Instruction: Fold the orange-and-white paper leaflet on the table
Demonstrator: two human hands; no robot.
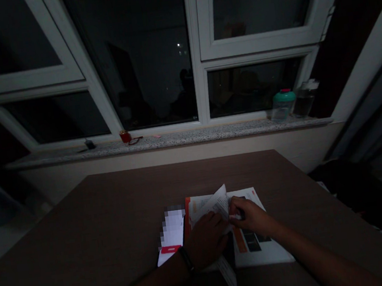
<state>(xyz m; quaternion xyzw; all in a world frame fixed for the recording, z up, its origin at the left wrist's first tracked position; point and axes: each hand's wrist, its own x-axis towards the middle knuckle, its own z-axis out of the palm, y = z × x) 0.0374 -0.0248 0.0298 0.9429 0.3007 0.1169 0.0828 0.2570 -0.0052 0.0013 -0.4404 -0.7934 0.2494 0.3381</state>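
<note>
A printed sheet of paper (219,203) stands partly raised over an opened-out magazine (260,256), its top corner pointing up and its lower corner reaching past the magazine's near edge. I cannot tell whether the sheet is loose or one of the magazine's pages. My left hand (206,238), with a dark band at the wrist, lies over the sheet with its fingers bent against it. My right hand (250,214) pinches the sheet's right edge between thumb and fingers. Left of the magazine lies a phone (173,228) with its screen lit, close to my left wrist.
The brown table (115,208) ends at a wall below a window. On the granite sill (183,137) stand a small red container (125,136), a small dark object (89,144), a teal-lidded bottle (282,104) and a clear bottle (306,98). The room is dim.
</note>
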